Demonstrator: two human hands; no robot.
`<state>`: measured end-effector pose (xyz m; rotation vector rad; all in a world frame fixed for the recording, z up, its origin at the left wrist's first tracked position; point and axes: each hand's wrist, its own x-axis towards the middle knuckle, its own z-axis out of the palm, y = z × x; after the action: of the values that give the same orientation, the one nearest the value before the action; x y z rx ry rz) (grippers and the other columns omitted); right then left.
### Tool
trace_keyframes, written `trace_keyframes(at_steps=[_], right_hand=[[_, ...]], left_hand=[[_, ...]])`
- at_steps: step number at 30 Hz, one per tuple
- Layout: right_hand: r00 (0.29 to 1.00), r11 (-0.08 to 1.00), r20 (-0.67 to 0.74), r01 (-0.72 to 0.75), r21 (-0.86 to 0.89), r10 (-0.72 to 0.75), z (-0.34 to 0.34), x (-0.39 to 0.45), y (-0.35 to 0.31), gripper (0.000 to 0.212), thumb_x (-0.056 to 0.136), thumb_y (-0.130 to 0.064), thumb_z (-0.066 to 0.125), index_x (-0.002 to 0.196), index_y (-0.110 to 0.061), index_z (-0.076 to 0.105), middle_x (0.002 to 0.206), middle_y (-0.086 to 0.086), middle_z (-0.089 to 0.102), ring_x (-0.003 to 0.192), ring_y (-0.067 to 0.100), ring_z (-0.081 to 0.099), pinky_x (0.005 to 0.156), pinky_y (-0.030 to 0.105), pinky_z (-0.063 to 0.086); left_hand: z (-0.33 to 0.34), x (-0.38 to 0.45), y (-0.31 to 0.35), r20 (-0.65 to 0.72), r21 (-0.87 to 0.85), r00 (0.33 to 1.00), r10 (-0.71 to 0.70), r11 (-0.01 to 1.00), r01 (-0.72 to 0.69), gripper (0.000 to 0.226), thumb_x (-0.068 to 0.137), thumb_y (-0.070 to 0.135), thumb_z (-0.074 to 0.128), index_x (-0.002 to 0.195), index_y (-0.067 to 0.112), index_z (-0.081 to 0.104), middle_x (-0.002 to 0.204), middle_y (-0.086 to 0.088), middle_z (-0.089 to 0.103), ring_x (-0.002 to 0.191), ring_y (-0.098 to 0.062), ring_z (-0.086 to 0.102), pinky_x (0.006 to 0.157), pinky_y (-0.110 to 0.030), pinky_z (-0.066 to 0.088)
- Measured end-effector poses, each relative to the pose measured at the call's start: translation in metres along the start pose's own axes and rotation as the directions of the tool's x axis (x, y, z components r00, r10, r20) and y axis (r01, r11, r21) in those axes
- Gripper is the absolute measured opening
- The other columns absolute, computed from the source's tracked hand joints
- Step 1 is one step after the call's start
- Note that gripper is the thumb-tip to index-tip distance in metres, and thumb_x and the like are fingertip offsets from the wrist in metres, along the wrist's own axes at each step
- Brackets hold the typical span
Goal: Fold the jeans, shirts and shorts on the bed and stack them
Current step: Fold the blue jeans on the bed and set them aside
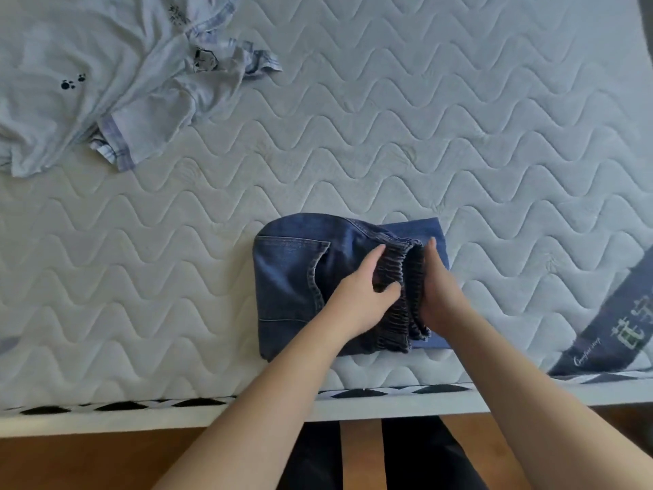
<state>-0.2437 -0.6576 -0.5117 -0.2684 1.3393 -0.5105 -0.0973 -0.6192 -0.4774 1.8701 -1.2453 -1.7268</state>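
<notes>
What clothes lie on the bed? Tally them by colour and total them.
Dark blue: 1, the folded jeans, held at the waistband by both hands.
Pale grey-blue: 1, the crumpled shirt; it may hide more pieces.
Total: 2.
</notes>
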Motion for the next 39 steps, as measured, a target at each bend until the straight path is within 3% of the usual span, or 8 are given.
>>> trace_keyframes(at_steps=[3, 6, 9, 15, 25, 30, 34, 39], right_hand=[[0.994, 0.973, -0.037, 0.093, -0.212, -0.104, -0.007, 0.001, -0.004, 0.065, 0.088, -0.075, 0.040, 0.128, -0.027, 0.058, 0.114, -0.008, 0.071, 0.105, 0.007, 0.067, 0.088, 0.027, 0.051], [0.951, 0.847, -0.071, 0.232, -0.478, -0.301, -0.011, 0.002, 0.008, 0.084, 0.071, -0.068, 0.071, 0.140, -0.029, 0.043, 0.124, -0.014, 0.062, 0.113, 0.002, 0.059, 0.097, 0.025, 0.045], [0.917, 0.745, -0.116, 0.231, -0.626, -0.382, -0.014, 0.010, 0.020, 0.067, 0.075, -0.037, 0.082, 0.131, -0.026, 0.046, 0.113, -0.015, 0.064, 0.100, 0.004, 0.062, 0.087, 0.024, 0.046], [0.975, 0.920, -0.037, 0.192, -0.342, -0.217, -0.031, 0.012, 0.012, 0.034, 0.065, -0.020, 0.080, 0.097, -0.025, 0.068, 0.093, 0.001, 0.075, 0.085, 0.020, 0.073, 0.075, 0.040, 0.057], [0.979, 0.960, 0.059, 0.203, -0.192, -0.195, -0.046, 0.003, 0.005, 0.020, 0.069, -0.004, 0.066, 0.081, -0.020, 0.070, 0.078, 0.005, 0.068, 0.071, 0.021, 0.062, 0.063, 0.033, 0.048], [0.959, 0.924, 0.023, 0.277, -0.264, -0.281, -0.042, 0.010, 0.007, 0.023, 0.081, -0.015, 0.070, 0.102, -0.022, 0.069, 0.095, 0.005, 0.074, 0.085, 0.020, 0.070, 0.072, 0.034, 0.055], [0.934, 0.848, -0.062, 0.289, -0.443, -0.351, -0.049, 0.024, 0.011, 0.022, 0.088, -0.022, 0.070, 0.107, -0.031, 0.065, 0.098, -0.006, 0.074, 0.091, 0.013, 0.071, 0.085, 0.039, 0.056], [0.879, 0.666, -0.166, 0.204, -0.718, -0.448, -0.055, 0.036, 0.012, 0.045, 0.089, -0.030, 0.071, 0.130, -0.026, 0.050, 0.098, -0.019, 0.059, 0.085, 0.002, 0.062, 0.076, 0.037, 0.055]], left_hand=[[-0.018, 0.007, -0.018, -0.092, -0.062, 0.994, 0.051, 0.996, -0.057, 0.053, 0.096, 0.027, 0.057, 0.144, 0.034, 0.039, 0.128, 0.006, 0.059, 0.096, 0.012, 0.060, 0.079, 0.002, 0.040], [-0.049, 0.015, -0.033, -0.280, 0.044, 0.950, 0.137, 0.991, -0.130, 0.039, 0.097, 0.021, 0.054, 0.135, 0.029, 0.049, 0.127, 0.004, 0.061, 0.109, 0.004, 0.059, 0.096, -0.013, 0.044], [-0.075, 0.034, -0.048, -0.317, 0.272, 0.925, 0.212, 0.954, -0.125, 0.045, 0.096, 0.016, 0.056, 0.140, 0.018, 0.047, 0.138, 0.000, 0.055, 0.128, -0.013, 0.051, 0.109, -0.022, 0.033], [-0.101, 0.061, -0.066, -0.141, 0.716, 0.921, 0.363, 0.680, -0.158, 0.061, 0.097, 0.042, 0.053, 0.147, 0.011, 0.039, 0.149, -0.007, 0.045, 0.138, -0.023, 0.039, 0.117, -0.039, 0.021], [-0.101, 0.065, -0.067, 0.105, 0.700, 0.899, 0.424, 0.611, -0.370, 0.066, 0.087, 0.067, 0.039, 0.120, 0.015, 0.063, 0.112, -0.002, 0.069, 0.106, -0.025, 0.061, 0.094, -0.038, 0.041], [-0.099, 0.076, -0.069, 0.004, 0.840, 0.940, 0.341, 0.508, -0.188, 0.047, 0.098, 0.054, 0.039, 0.093, 0.011, 0.057, 0.090, -0.012, 0.071, 0.087, -0.037, 0.064, 0.074, -0.041, 0.040], [-0.097, 0.085, -0.072, 0.029, 0.914, 0.937, 0.349, 0.370, -0.166, 0.047, 0.098, 0.057, 0.029, 0.075, 0.021, 0.047, 0.085, -0.005, 0.069, 0.088, -0.030, 0.061, 0.085, -0.039, 0.036], [-0.098, 0.093, -0.086, 0.005, 0.932, 0.943, 0.334, 0.341, -0.126, 0.049, 0.097, 0.060, 0.032, 0.090, 0.018, 0.056, 0.094, -0.002, 0.069, 0.094, -0.026, 0.062, 0.087, -0.038, 0.038]])
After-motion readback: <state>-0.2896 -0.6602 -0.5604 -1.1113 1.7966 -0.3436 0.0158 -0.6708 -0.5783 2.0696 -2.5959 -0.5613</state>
